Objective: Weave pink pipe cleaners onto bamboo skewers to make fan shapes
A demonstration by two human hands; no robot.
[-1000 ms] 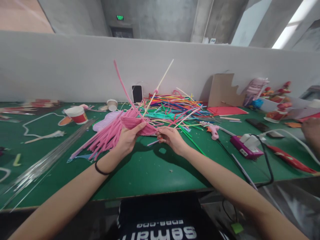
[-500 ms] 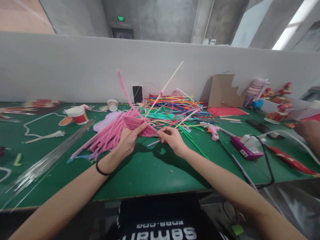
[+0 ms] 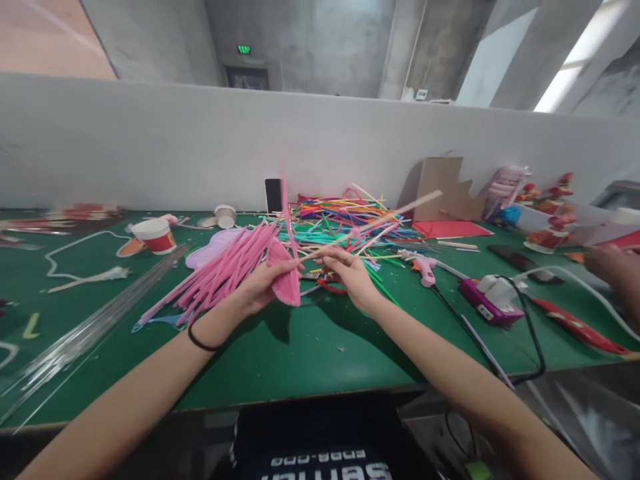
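Note:
My left hand (image 3: 263, 287) is closed on a pink woven pipe-cleaner piece (image 3: 286, 280), which it holds on edge above the green table (image 3: 300, 347). A loose pink strand (image 3: 285, 200) rises from the piece, blurred. My right hand (image 3: 350, 273) pinches a thin wooden stick (image 3: 380, 218) that slants up to the right and meets the pink piece. A bundle of pink pipe cleaners (image 3: 220, 273) lies just left of my left hand. A heap of coloured pipe cleaners (image 3: 345, 220) lies behind both hands.
A red-and-white paper cup (image 3: 154, 235) and a white cable (image 3: 80, 253) lie at the left, with clear rods (image 3: 90, 327) nearer me. A pink glue gun (image 3: 423, 267), a purple device (image 3: 487, 297), black cables and a cardboard piece (image 3: 447, 190) are at the right. Another person's hand (image 3: 613, 267) shows at the far right.
My left hand turned the pink piece from flat to standing on edge. The wooden stick swung down from steep to a low slant. The loose pink strand moved to upright.

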